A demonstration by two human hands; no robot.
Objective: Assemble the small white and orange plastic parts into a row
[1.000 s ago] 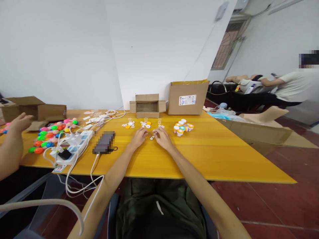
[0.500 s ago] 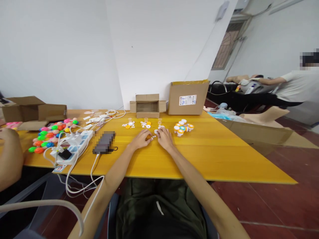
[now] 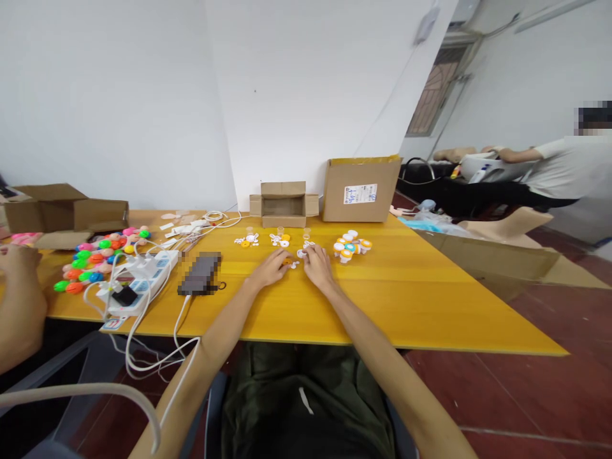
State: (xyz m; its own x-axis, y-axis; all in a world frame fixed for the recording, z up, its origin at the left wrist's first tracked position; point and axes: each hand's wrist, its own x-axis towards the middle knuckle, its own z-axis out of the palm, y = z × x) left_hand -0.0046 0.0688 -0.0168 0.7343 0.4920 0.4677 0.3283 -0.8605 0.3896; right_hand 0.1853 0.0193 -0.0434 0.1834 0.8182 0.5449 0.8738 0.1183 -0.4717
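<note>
My left hand (image 3: 271,269) rests on the table with its fingers curled at a small orange round piece (image 3: 287,261). Small white pieces (image 3: 294,265) lie by its fingertips. Close to its right, my right hand (image 3: 317,266) has its fingertips bent down and closed; what they hold is too small to tell. A white round piece (image 3: 301,253) is at the edge of those fingers. Behind the hands are two small groups of white and orange parts (image 3: 246,243), (image 3: 285,240) and a clear cup (image 3: 306,233). To the right stands a cluster of white, orange and teal round-topped pieces (image 3: 345,254).
A small open carton (image 3: 284,207) and a large cardboard box (image 3: 362,191) stand at the wall. Left are a phone (image 3: 199,274), a power strip (image 3: 143,284) with cables, colourful balls (image 3: 97,259) and another person's arm (image 3: 19,299). A person (image 3: 559,169) sits far right.
My right hand has shifted slightly, its fingers drawn closer together. The small white pieces by my left fingertips have moved a little. My left hand stays nearly in place.
</note>
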